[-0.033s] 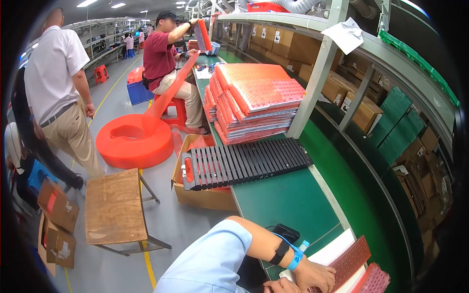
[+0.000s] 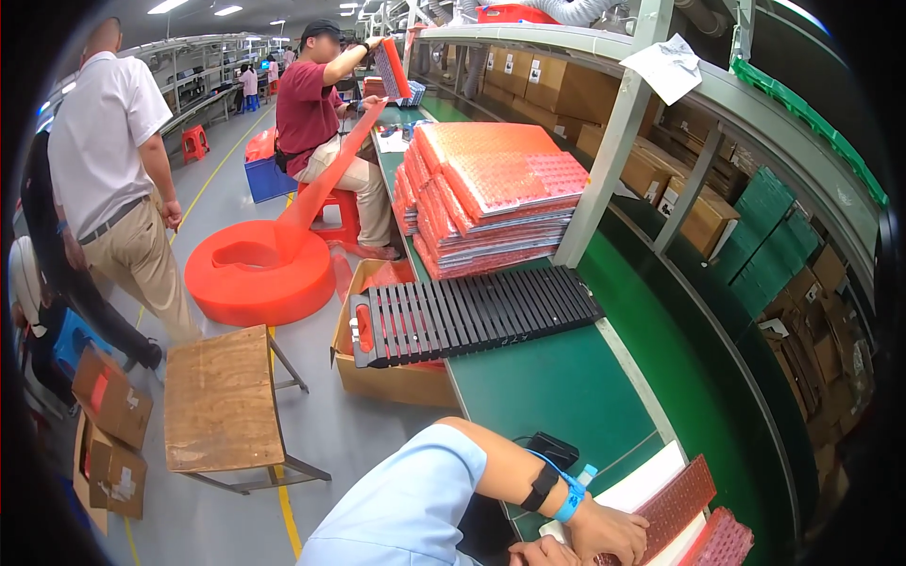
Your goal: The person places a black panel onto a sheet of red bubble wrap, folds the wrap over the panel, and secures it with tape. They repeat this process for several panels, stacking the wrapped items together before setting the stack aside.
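My left arm, in a light blue sleeve with a black band and a blue wrist strap, reaches over the green bench. Its hand (image 2: pixel 609 530) is bent down with fingers closed at the near edge of a reddish-brown perforated board (image 2: pixel 672 498). White sheets (image 2: pixel 649 479) lie under and beside that board. Red bubble wrap (image 2: pixel 722 540) sits just right of it. At the lower edge, my right hand (image 2: pixel 545 553) shows only in part beside my left; its fingers are mostly cut off. A black box-shaped device (image 2: pixel 552 451) and a small capped bottle (image 2: pixel 586 474) stand near my left wrist.
A black slotted rack (image 2: pixel 472 316) lies across the bench (image 2: pixel 538 377), overhanging a carton (image 2: pixel 392 385). Behind it rises a stack of red-wrapped panels (image 2: pixel 500 179). A wooden stool (image 2: pixel 225 401) and red roll (image 2: pixel 260 278) stand on the floor. A seated co-worker (image 2: pixel 316 113) holds red wrap.
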`<state>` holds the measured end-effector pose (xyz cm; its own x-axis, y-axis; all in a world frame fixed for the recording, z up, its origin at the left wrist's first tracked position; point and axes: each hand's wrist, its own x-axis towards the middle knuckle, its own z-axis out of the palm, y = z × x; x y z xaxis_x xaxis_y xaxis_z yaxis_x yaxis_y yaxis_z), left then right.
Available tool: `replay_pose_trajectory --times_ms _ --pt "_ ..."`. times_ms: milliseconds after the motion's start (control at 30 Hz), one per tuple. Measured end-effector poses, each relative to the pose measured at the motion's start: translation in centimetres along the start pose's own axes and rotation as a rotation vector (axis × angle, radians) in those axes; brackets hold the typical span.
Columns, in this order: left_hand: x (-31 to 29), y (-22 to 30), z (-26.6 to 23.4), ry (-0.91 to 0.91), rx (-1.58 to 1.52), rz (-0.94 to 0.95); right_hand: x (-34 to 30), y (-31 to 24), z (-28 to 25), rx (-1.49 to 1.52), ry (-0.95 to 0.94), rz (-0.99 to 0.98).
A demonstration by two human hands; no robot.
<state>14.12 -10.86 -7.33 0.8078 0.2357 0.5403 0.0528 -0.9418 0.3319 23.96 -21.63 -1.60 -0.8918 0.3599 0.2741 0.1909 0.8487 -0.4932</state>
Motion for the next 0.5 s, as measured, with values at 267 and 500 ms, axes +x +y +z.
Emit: replay_pose_trajectory --times_ms 267,500 --pt "0.23 0.11 0.30 -0.008 -0.017 0.012 -0.29 0.06 0.18 0.008 0.003 0.009" --pt "0.29 -0.05 -0.24 -0.032 -0.012 0.000 -0.24 0.48 0.09 -0.008 0.012 0.025"
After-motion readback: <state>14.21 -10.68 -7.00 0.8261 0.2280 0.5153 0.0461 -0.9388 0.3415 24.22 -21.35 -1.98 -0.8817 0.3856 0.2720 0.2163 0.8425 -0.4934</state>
